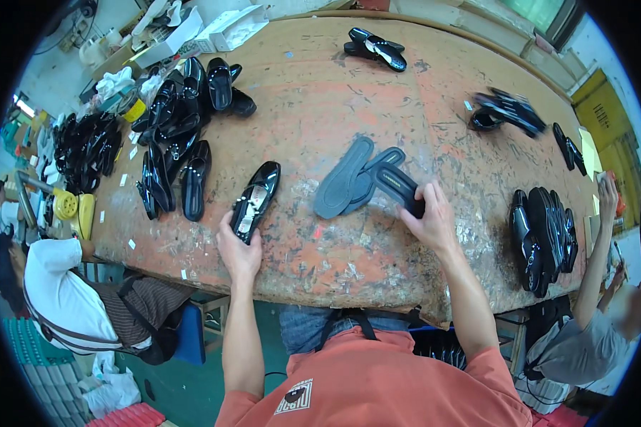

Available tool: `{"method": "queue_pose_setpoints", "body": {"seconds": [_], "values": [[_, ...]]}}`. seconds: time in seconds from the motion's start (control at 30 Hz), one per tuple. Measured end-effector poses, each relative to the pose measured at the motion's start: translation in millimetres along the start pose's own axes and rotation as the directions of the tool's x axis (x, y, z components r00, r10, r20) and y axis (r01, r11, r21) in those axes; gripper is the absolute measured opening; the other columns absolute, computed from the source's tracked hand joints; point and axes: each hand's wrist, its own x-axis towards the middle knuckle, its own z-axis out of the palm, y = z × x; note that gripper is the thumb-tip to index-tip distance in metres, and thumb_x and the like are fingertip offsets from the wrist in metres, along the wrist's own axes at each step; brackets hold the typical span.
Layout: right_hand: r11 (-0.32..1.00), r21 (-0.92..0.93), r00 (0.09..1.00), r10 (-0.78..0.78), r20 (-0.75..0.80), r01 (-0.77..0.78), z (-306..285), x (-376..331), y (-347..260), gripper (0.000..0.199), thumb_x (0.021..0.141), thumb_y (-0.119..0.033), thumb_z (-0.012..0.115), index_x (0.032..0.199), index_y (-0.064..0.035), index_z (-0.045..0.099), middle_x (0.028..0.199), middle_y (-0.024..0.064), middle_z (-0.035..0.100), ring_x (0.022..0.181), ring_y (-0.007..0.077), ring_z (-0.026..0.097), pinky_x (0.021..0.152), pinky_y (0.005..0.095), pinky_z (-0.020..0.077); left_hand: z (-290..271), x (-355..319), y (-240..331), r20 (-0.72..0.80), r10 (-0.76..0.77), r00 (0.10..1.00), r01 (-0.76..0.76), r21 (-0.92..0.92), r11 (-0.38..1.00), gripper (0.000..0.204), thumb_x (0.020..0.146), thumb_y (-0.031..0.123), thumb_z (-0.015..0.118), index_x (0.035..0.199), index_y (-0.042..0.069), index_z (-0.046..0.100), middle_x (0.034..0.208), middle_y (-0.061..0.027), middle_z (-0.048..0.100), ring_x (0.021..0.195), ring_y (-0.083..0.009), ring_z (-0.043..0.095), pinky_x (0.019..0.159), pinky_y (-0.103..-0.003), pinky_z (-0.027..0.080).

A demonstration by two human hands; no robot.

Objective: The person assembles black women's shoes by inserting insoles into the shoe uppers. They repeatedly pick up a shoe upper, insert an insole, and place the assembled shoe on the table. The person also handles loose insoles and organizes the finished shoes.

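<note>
My left hand (239, 250) grips a glossy black shoe (266, 186) by its heel end, toe pointing away from me; pale patches show inside it. In my right hand (432, 216) is a dark insole (397, 183), pinched at its heel end and held just over the table. Beside it lie several loose grey insoles (344, 178), partly overlapping one another, between my two hands.
The worn table (299, 121) carries black shoes (181, 107) clustered at left, a shoe row (543, 238) at right, and a pair (375, 48) at the far side. A blurred shoe group (507, 112) is at far right. People sit at left (71, 295) and right (584, 349).
</note>
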Motion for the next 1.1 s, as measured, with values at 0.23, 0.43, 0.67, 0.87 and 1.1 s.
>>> {"method": "queue_pose_setpoints", "body": {"seconds": [0.23,0.43,0.67,0.87,1.1], "values": [[0.719,0.465,0.855,0.405,0.323,-0.517,-32,-83,48,0.045,0.086,-0.023,0.09,0.103,-0.0084,0.05,0.097,-0.0001,0.054,0.088,0.0099,0.05,0.078,0.0291,0.0463,-61,-45,39,0.32,0.18,0.93,0.031,-0.557,0.83,0.076,0.079,-0.004,0.081,0.148,0.005,0.048,0.136,-0.014,0.064,0.129,-0.0284,0.064,0.114,-0.041,0.048],[0.83,0.455,0.894,0.111,0.433,-0.323,-69,-78,1,0.04,0.078,-0.011,0.091,0.105,-0.0066,0.062,0.095,0.0014,0.066,0.087,0.0126,0.061,0.078,0.0312,0.051,-9,-81,101,0.641,0.548,0.537,-0.335,-0.434,0.836,0.084,0.068,0.004,0.085,0.147,0.008,0.055,0.143,-0.0172,0.062,0.134,-0.0428,0.056,0.114,-0.051,0.046],[0.957,0.087,0.847,-0.286,0.448,0.277,-69,-79,-33,0.034,0.075,-0.016,0.089,0.108,-0.0116,0.082,0.11,0.0076,0.076,0.101,0.0313,0.074,0.087,0.0432,0.06,-33,-108,73,0.549,0.075,0.832,0.21,-0.437,0.875,0.072,0.086,0.002,0.088,0.15,0.0,0.057,0.135,-0.0122,0.06,0.119,-0.0208,0.068,0.094,-0.036,0.062],[0.911,0.245,0.83,-0.405,0.384,0.331,7,-76,-67,0.026,0.08,-0.015,0.083,0.107,-0.0138,0.083,0.109,0.0029,0.075,0.102,0.0265,0.071,0.086,0.0434,0.06,-21,-138,66,0.628,-0.084,0.774,0.521,-0.555,0.648,0.044,0.097,-0.012,0.07,0.14,-0.006,0.065,0.134,-0.0109,0.057,0.099,-0.0134,0.072,0.09,-0.027,0.064],[0.906,0.16,0.795,-0.422,0.436,0.393,22,-77,-76,0.04,0.076,-0.008,0.08,0.115,-0.0175,0.084,0.103,0.0041,0.074,0.097,0.0283,0.071,0.079,0.0442,0.0594,-20,-136,68,0.611,-0.096,0.786,0.527,-0.58,0.621,0.039,0.098,-0.012,0.066,0.137,-0.01,0.065,0.131,-0.0137,0.059,0.094,-0.015,0.074,0.086,-0.027,0.066]]}}
